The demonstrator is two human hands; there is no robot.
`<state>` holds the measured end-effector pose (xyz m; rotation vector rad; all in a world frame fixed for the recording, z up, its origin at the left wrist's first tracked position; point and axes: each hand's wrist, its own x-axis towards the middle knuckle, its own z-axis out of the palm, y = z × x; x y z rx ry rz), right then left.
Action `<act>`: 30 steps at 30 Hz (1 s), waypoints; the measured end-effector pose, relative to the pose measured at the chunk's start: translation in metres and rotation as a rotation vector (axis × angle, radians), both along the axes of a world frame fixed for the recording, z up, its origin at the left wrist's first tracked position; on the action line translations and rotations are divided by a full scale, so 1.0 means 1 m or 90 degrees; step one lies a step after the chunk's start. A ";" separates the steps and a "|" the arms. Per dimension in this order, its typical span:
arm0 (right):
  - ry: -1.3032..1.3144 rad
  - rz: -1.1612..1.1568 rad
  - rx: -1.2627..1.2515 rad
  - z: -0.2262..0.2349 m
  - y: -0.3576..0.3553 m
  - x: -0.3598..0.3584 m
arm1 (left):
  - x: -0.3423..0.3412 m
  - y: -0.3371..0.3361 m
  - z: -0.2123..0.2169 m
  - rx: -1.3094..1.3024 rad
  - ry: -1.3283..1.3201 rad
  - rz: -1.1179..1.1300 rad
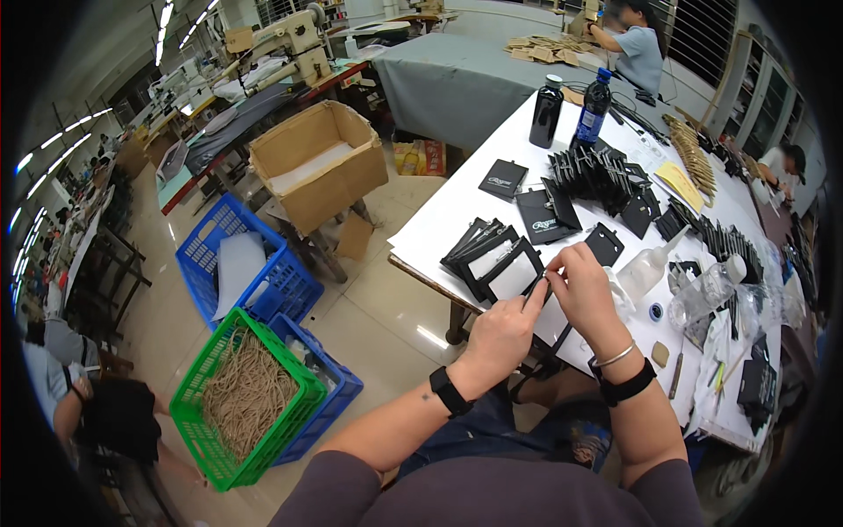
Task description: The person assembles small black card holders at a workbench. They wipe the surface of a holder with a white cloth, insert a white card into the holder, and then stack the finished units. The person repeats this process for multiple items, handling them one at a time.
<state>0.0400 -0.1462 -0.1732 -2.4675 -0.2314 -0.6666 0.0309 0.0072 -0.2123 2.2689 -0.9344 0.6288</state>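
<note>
At the table's near edge my left hand [500, 342] and my right hand [583, 294] meet, their fingertips closed together. They pinch the edge of a black flat piece [552, 332], mostly hidden behind the fingers. Just left of the fingertips lie several black flat cases [483, 255], overlapping; the front ones show pale panels and small metal parts. Beyond my hands are a black case with pale lettering [542, 217] and another flat black case [503, 178]. A dense row of black pieces with metal clips [597, 180] stands behind them.
On the white table [457, 206] stand a dark bottle [546, 112], a blue-labelled bottle [593, 110], a white squeeze bottle [644, 270] and a clear plastic bottle [707, 292]. Left are a cardboard box [342, 171], a blue crate [290, 281] and a green crate [206, 439] of tan cords. A person [637, 57] works far right.
</note>
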 end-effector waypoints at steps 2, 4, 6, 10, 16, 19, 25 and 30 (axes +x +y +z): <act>-0.019 -0.022 -0.005 -0.005 0.002 0.000 | -0.001 -0.002 -0.002 0.034 -0.002 0.006; 0.001 -0.056 0.025 -0.012 -0.004 0.002 | -0.002 -0.004 -0.001 0.064 -0.003 0.004; 0.128 -0.065 0.138 0.000 -0.016 0.005 | -0.004 -0.005 -0.005 0.079 -0.015 0.013; 0.150 -0.051 0.148 0.000 -0.015 0.015 | 0.002 -0.002 -0.007 0.066 -0.002 0.000; 0.325 -0.027 0.320 0.009 -0.030 0.011 | 0.000 -0.006 0.000 0.086 -0.021 -0.013; 0.348 -0.024 0.404 0.007 -0.028 0.005 | -0.001 -0.008 0.001 0.094 -0.017 0.004; 0.090 -0.059 0.181 -0.017 -0.019 -0.003 | 0.000 -0.007 0.012 0.157 0.054 -0.002; -0.053 -0.073 0.066 -0.016 0.000 -0.014 | 0.001 -0.010 0.011 0.144 0.006 -0.004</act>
